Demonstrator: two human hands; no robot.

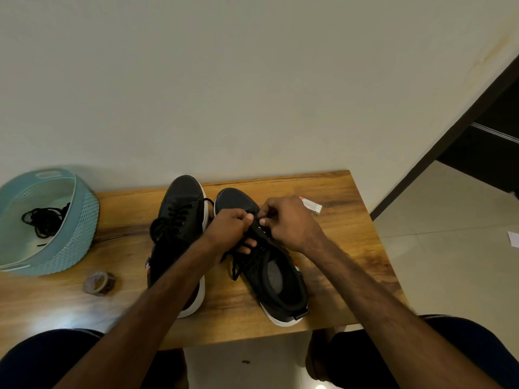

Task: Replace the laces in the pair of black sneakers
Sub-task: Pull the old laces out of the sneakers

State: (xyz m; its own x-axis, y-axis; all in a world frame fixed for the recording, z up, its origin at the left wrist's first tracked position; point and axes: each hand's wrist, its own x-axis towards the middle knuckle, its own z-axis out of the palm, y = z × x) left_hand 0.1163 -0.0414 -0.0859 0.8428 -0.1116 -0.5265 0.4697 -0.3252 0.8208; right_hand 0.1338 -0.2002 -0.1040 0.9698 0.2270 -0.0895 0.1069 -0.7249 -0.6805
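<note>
Two black sneakers with white soles stand side by side on a wooden table. The left sneaker is laced, its bow lying loose on top. The right sneaker is partly laced with a black lace trailing over its side. My left hand pinches the lace at the lower eyelets, fingers curled under the tongue area. My right hand pinches the lace at an eyelet just opposite. The two hands nearly touch over the shoe's front.
A teal plastic basket at the table's left holds a tangle of black laces. A roll of tape lies near the front left. A small white box sits behind my right hand. The wall rises just behind the table.
</note>
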